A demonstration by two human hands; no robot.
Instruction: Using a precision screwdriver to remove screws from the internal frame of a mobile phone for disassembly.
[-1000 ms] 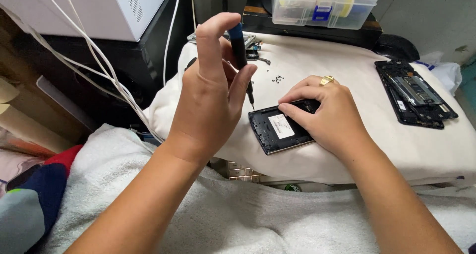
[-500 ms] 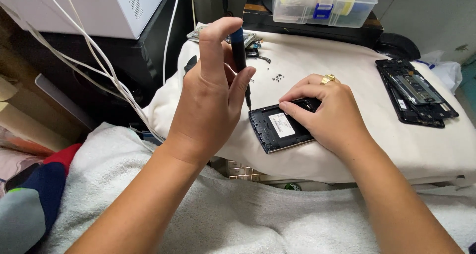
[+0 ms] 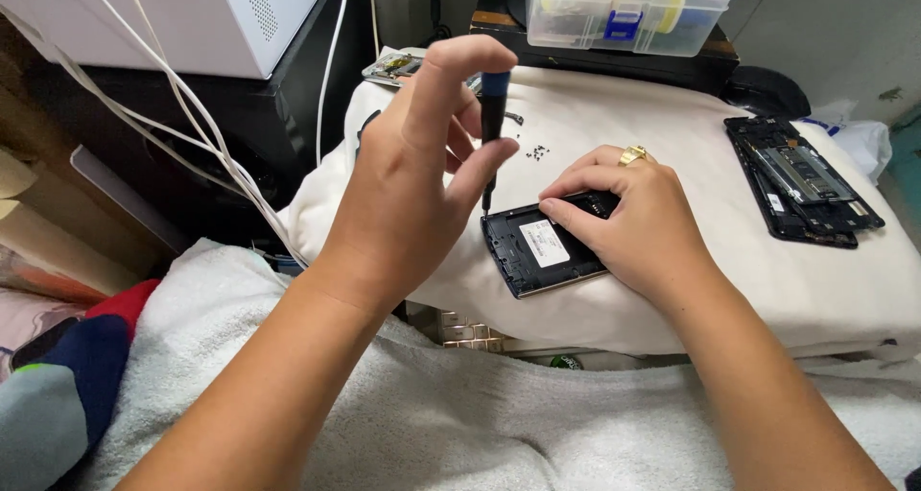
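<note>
Left hand [image 3: 413, 194] grips upright screwdriver [image 3: 492, 117]; right hand [image 3: 633, 218] presses opened phone [image 3: 537, 251].

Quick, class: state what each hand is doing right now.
Left hand: closed on a small screwdriver, held upright.
Right hand: open, fingers pressing down on the opened phone.

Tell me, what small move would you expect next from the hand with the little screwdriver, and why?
Probably a twist of the screwdriver between the fingers. The left hand holds it upright, its tip at the top left corner of the opened phone, which the right hand presses onto the white cloth. Tiny loose screws lie just beyond, so more likely come out the same way.
</note>
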